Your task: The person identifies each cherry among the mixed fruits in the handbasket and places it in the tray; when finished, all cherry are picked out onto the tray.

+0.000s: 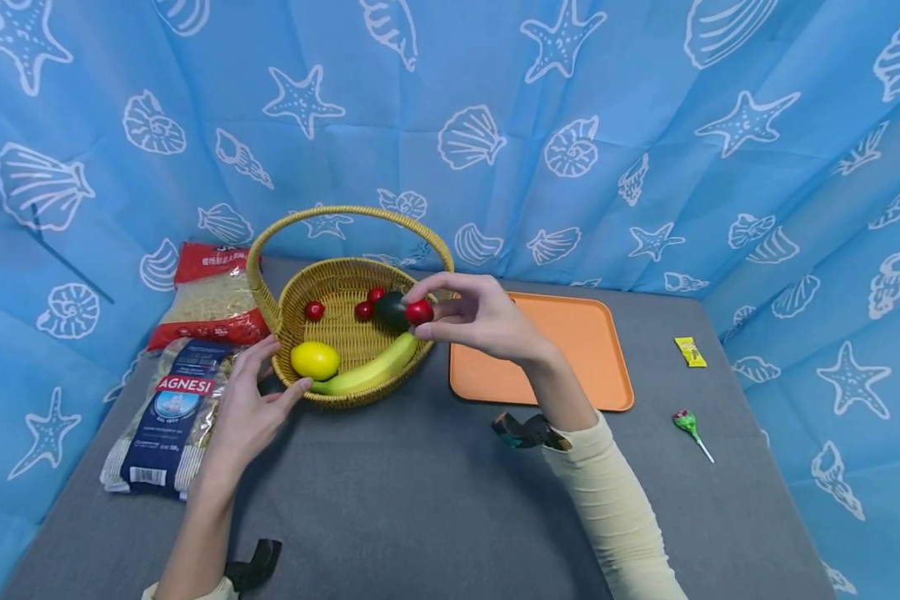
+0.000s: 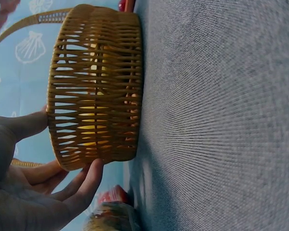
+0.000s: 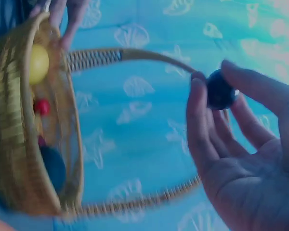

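A wicker basket with a tall handle stands on the grey table. Inside are a lemon, a banana, a dark green avocado-like fruit and several small red round fruits. My left hand grips the basket's near-left side, thumb at the rim and fingers against the wall, as the left wrist view shows. Over the basket's right rim, my right hand pinches another small red round fruit between thumb and fingertips. That fruit looks dark in the right wrist view.
An orange tray lies right of the basket. Farther right are a yellow wrapped candy and a green-wrapped lollipop. Two pasta bags, one red and one blue, lie at the left. A blue curtain hangs behind.
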Available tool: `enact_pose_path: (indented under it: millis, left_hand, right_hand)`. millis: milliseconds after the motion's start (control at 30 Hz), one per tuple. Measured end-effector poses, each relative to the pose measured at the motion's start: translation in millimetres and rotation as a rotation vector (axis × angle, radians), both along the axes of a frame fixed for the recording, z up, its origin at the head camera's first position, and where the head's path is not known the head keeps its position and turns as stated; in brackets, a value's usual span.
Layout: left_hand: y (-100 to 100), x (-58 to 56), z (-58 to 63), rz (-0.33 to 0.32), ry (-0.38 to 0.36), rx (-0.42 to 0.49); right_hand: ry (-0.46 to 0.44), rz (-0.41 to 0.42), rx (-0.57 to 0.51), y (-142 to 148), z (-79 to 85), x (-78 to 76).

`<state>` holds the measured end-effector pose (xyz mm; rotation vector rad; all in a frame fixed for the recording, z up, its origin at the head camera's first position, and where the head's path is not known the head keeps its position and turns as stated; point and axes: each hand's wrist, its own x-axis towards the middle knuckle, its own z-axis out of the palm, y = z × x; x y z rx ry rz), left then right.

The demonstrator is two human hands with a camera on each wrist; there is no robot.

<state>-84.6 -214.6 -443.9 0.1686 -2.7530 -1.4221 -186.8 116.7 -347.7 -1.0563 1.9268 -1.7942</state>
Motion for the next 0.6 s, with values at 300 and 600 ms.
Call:
enact_pose_path:
  millis: [300,600]
  left_hand:
    - [0.4,0.1,-0.5,0.002,0.001,-0.009]
    - [-0.3,-0.4,-1.9,0.002,0.003,-0.008]
  right_hand:
    - [0.120,-0.432,-0.028,68.9,-22.4,-11.9]
    - [0.075,-0.709,0.291,122.3,-83.3,-48.0]
